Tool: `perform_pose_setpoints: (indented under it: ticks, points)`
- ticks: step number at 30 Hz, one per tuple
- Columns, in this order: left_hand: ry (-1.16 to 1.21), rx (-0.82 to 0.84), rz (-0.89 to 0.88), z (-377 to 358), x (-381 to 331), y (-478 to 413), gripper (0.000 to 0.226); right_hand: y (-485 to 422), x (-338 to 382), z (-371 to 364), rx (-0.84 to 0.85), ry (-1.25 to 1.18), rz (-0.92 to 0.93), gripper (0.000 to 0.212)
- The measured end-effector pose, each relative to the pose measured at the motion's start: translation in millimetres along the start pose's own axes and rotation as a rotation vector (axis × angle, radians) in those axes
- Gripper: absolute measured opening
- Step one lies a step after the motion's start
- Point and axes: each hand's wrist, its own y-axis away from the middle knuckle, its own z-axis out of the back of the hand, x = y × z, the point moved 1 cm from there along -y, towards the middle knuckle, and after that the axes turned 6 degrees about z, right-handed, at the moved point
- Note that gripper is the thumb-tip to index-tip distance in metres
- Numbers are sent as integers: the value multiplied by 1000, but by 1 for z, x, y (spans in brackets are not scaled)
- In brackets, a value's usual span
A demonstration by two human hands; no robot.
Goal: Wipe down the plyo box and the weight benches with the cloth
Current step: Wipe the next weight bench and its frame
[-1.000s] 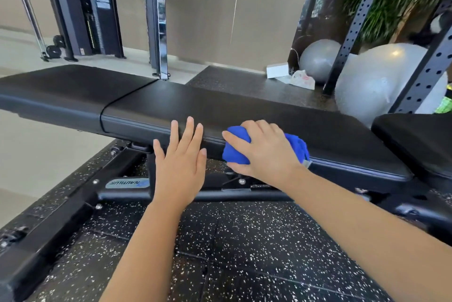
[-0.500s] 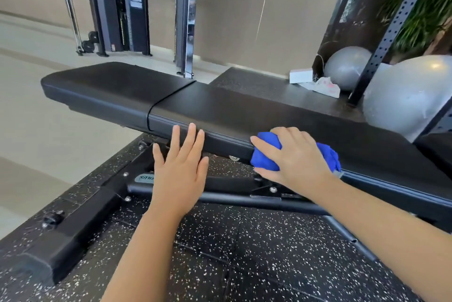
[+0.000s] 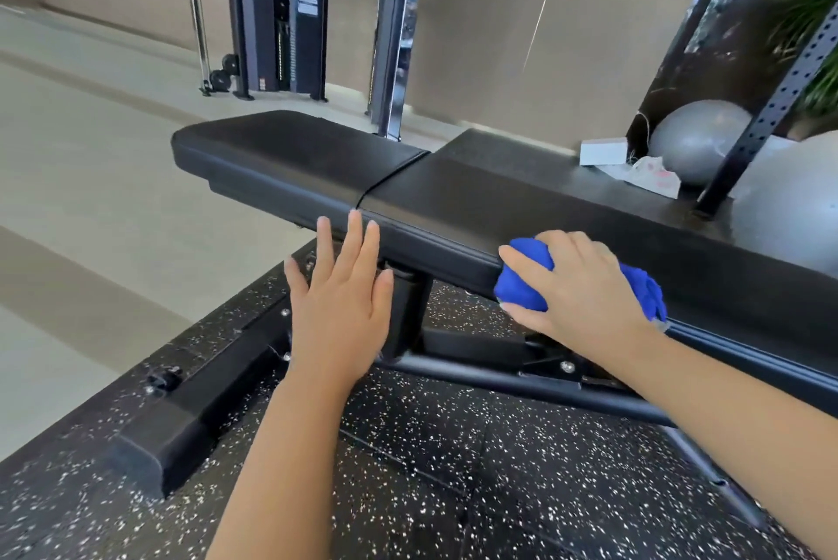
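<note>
Blue cloth (image 3: pixel 521 283) is being gripped by the right hand (image 3: pixel 585 287) and pressed against the near edge of the black bench (image 3: pixel 453 205). The left hand (image 3: pixel 340 310) is being held flat at the same edge, fingers straight, grasping nothing.

grey exercise balls (image 3: pixel 694 140), white box (image 3: pixel 603 151), cable machine (image 3: pixel 290 10), speckled floor (image 3: pixel 453 469)

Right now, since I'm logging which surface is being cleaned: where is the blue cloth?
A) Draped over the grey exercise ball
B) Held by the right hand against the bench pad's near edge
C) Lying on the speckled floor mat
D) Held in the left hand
B: the right hand holds the blue cloth bunched against the near edge of the bench pad, while the left hand has straight fingers and holds nothing.
</note>
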Motion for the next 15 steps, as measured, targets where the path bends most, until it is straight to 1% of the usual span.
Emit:
perform_pose_setpoints:
  ticks: [3,6,8,11,15]
  points:
    - [25,30,83,6,14,-3,53,-51,28,-11,6,31,27,62]
    - [41,60,133,7,26,-6,53,-87,50,-20,21,36,5,64]
    - [23,68,146,6,33,-6,53,-86,51,-20,2,-8,28,63]
    - [43,69,164,8,40,-7,53,-57,36,-18,-66,-34,95,64]
    - [40,18,142,11,48,-10,52,-46,30,-18,-72,6,47,67]
